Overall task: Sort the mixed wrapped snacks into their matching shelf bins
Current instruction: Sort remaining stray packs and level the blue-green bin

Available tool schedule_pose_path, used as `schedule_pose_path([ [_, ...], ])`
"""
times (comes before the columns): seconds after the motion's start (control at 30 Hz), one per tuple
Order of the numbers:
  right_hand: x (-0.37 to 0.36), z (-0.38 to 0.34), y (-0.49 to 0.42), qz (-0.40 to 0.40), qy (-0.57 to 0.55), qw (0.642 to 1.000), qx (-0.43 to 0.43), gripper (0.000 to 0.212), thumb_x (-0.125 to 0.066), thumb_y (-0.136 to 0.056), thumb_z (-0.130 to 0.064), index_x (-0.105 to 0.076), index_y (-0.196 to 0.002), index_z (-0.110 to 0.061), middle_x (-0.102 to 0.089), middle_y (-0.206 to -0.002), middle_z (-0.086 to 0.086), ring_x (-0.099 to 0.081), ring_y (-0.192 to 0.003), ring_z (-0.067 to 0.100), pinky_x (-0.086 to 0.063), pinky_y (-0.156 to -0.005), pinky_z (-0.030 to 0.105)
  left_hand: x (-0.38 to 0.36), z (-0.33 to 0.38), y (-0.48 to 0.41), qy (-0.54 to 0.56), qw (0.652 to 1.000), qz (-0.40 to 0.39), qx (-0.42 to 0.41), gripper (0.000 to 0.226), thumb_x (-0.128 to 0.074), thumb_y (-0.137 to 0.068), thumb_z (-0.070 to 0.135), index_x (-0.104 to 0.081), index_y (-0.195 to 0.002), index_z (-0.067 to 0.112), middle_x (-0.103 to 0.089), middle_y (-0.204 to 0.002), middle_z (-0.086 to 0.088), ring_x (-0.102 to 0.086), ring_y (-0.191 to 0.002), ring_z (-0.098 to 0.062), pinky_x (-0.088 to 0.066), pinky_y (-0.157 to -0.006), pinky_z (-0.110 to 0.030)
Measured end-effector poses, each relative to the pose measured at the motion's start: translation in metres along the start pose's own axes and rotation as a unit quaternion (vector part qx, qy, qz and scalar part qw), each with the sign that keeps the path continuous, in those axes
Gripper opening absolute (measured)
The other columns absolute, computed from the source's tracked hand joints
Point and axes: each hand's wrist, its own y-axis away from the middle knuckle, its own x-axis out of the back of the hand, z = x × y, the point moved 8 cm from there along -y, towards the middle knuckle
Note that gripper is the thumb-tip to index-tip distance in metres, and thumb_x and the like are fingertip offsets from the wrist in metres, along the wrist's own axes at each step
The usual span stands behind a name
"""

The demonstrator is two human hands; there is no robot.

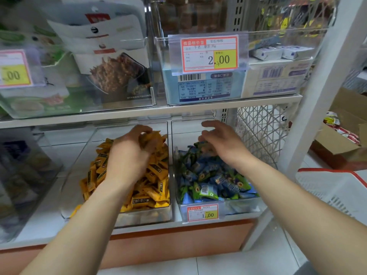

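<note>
In clear bins (139, 217): left hand (129, 153) clutches crinkly yellow wrappers (155, 175); right hand (222, 143) spread.

We found two clear bins side by side on the lower shelf. The left bin (143, 217) held a heap of yellow wrapped snacks (156, 175), and our left hand (129, 155) gripped a bunch of them above the pile. The right bin (243, 207) held jumbled blue and green wrapped snacks (208, 181).

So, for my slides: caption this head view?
Left hand grips yellow snacks in their bin; right hand hovers open over blue-green snacks.
</note>
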Motion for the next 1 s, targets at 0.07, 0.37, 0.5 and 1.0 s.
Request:
schedule_pose_path([
  [0.07, -0.002, 0.004, 0.001, -0.049, 0.136, 0.989, 0.041, 0.014, -0.06, -0.097, -0.028, -0.066, -0.11, -0.027, -0.071, -0.101, -0.005, -0.069, -0.089, 0.014, -0.055, -0.082, 0.033, 0.004, -0.014, 0.002, -0.121, 0.992, -0.022, 0.003, 0.049, -0.069, -0.089, 0.041, -0.058, -0.133, 0.025, -0.064, -0.127, -0.007, -0.055, -0.114, -0.032, -0.05, -0.087, -0.04],
  [0.37, -0.075, 0.091, 0.027, -0.372, 0.515, 0.771, -0.048, 0.104, -0.055, -0.064, -0.088, -0.009, -0.15, -0.054, -0.008, -0.165, -0.005, -0.025, -0.146, 0.031, -0.034, -0.106, 0.04, -0.046, 0.004, 0.042, -0.071, 0.984, -0.164, -0.009, 0.055, -0.065, -0.083, 0.059, -0.059, -0.128, 0.028, -0.068, -0.109, 0.007, -0.063, -0.103, -0.016, -0.054, -0.084, -0.031],
  [0.5, -0.086, 0.11, 0.016, -0.358, 0.537, 0.762, -0.054, 0.118, -0.056, -0.051, -0.094, -0.002, -0.149, -0.056, -0.01, -0.162, -0.006, -0.029, -0.142, 0.037, -0.037, -0.104, 0.046, -0.056, -0.003, 0.048, -0.021, 0.981, -0.194, -0.018, 0.047, -0.067, -0.085, 0.054, -0.058, -0.125, 0.032, -0.062, -0.111, 0.015, -0.059, -0.106, -0.009, -0.045, -0.081, -0.021],
  [1.0, -0.027, 0.042, -0.04, -0.101, 0.375, 0.919, 0.068, 0.049, -0.076, -0.072, -0.058, -0.066, -0.114, -0.035, -0.064, -0.117, -0.004, -0.061, -0.104, 0.017, -0.051, -0.082, 0.035, -0.058, -0.01, 0.042, 0.026, 0.977, -0.212, -0.014, 0.047, -0.068, -0.084, 0.049, -0.059, -0.126, 0.031, -0.065, -0.111, 0.019, -0.06, -0.1, -0.001, -0.046, -0.082, -0.017],
])
